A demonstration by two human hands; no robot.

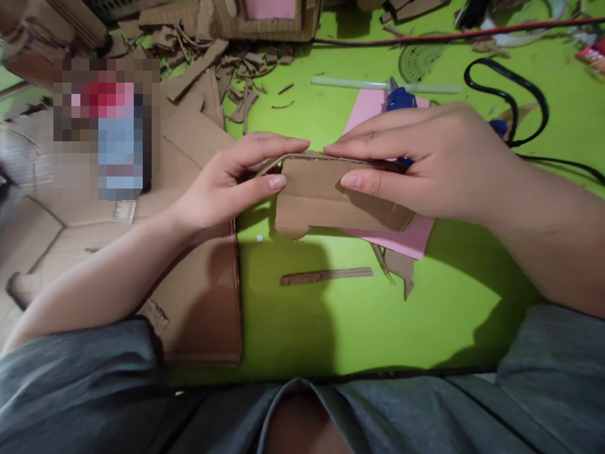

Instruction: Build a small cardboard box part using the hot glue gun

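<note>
Sitting over the green surface (449,302), I have a big cardboard sheet (203,302) lying under my left forearm and a pink sheet (411,239) below my right hand. Over the pink sheet's left edge I hold a cardboard piece (316,195). My left hand (222,183) pinches its left end. My right hand (425,157) grips the right end, fingers along the top. A glue gun (399,99) lies behind my right hand, and a thin strip (326,275) lies nearer me.
</note>
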